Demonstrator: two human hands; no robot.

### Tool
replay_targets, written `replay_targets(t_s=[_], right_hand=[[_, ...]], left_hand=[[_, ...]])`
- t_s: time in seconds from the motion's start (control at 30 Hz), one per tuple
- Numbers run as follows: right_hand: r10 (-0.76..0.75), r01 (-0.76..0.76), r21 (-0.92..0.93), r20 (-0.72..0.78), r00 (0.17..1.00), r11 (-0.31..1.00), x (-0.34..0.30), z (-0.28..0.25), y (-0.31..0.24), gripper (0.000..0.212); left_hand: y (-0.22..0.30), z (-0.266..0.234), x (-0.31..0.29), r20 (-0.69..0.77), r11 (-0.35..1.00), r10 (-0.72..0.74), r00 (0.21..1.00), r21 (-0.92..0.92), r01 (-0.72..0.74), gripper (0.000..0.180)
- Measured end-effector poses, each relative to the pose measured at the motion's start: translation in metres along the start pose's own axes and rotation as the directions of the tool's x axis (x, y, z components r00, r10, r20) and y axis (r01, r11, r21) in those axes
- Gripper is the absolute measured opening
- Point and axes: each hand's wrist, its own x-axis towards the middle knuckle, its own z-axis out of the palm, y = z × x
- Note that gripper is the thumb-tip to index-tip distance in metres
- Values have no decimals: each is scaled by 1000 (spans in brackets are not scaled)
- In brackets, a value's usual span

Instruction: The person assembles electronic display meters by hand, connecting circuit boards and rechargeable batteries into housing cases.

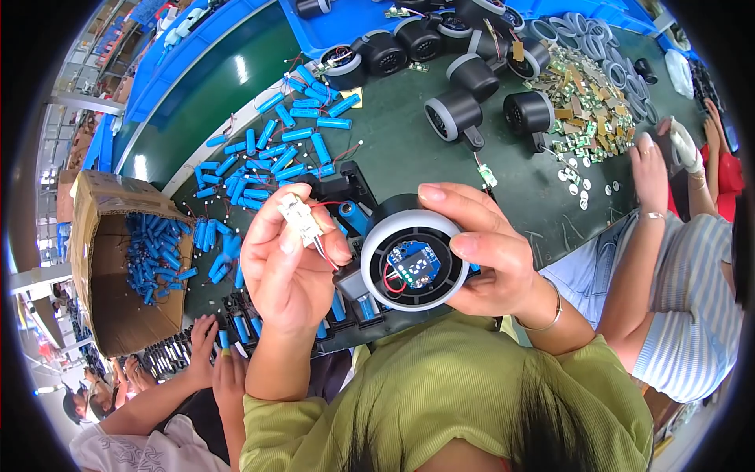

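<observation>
Between the thumb and fingers of my left hand (287, 267) is a small pale circuit board (299, 217) with thin red, black and white wires hanging from it. My right hand (497, 256) grips a round black housing with a light grey ring (372, 263) from its right side. Its open face is turned up toward me. Inside sits a blue circuit board (414, 265) with a dark display window, and a red wire loops beside it. Behind and below the hands, a blue cylindrical battery (354, 214) and black plastic parts are partly hidden.
Many blue wired batteries (287, 161) lie across the green table (377, 169). More fill a cardboard box (94, 275) at left. Black housings (454, 114), a heap of small boards (586, 102) and grey rings (617, 75) lie farther back. Co-workers' arms (649, 177) reach in at both sides.
</observation>
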Motion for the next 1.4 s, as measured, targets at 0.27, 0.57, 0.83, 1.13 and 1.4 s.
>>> replay_targets(t_s=[0.27, 0.57, 0.83, 1.13, 1.4], right_hand=[[18, -19, 11, 38, 999, 1000, 0, 0, 6, 59], [-54, 53, -120, -1, 999, 991, 6, 4, 4, 37], [240, -241, 203, 27, 970, 949, 0, 3, 5, 56], [805, -661, 749, 423, 417, -51, 4, 7, 4, 64], [740, -543, 731, 617, 268, -413, 11, 7, 1, 42]], left_hand=[[0, 0, 3, -8, 999, -2, 1000, 33, 3, 36], [6, -1, 11, 57, 988, -35, 998, -145, 43, 41], [13, 6, 12, -9, 987, -88, 996, -138, 86, 38], [4, -6, 22, -108, 957, -226, 968, -211, 200, 30], [-2, -12, 37, -138, 962, -235, 962, -171, 211, 24]])
